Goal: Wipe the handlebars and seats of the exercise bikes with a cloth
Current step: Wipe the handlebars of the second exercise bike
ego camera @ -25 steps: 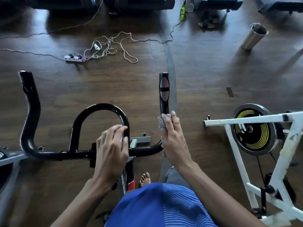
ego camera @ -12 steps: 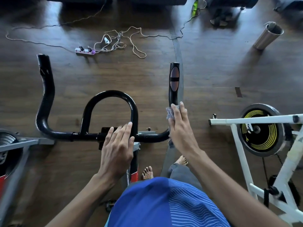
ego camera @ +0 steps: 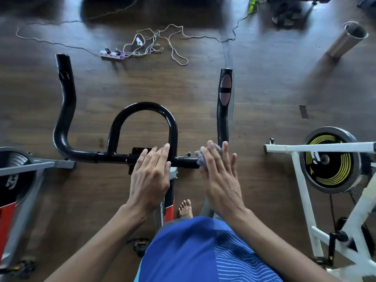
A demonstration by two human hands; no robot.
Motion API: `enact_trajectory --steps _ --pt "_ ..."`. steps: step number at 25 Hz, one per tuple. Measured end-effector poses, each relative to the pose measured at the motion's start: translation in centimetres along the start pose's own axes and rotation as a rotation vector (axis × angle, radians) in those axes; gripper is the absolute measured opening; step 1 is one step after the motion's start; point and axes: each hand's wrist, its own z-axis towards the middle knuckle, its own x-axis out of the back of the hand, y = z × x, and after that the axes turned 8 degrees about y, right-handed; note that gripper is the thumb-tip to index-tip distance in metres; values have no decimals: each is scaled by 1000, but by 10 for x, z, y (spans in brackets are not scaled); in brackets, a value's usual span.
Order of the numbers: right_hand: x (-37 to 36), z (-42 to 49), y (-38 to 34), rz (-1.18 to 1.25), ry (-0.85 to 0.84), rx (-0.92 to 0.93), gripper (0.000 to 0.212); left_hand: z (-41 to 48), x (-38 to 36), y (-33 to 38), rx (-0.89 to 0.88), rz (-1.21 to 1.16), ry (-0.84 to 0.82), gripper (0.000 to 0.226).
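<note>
Glossy black metal handlebar (ego camera: 142,110), fuzzy grey cloth (ego camera: 200,157), dark wood-look floor (ego camera: 264,94)

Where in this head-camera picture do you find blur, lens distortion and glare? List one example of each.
Head view: the top edge is smeared, so the dark equipment there is unreadable; the wide lens bows the scene, tilting the metal cylinder outward; pale glare washes the wooden floor at upper right; the handlebar, cloth, left hand and right hand at centre are fairly sharp.
</note>
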Motion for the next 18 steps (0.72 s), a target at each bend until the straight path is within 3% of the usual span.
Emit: enact_trajectory --steps 5,10,14,18 --pt "5 -2 21 -178 9 277 63 -2 2 0 5 -22 53 50" --pt "-11 -3 0 -118 77 254 71 -24 8 -20 106 -11 87 53" --pt "-21 5 -28 -116 121 331 60 -29 0 -21 125 -26 60 55" --pt "-14 0 -1 -200 112 374 68 -30 -2 -19 133 -34 84 54"
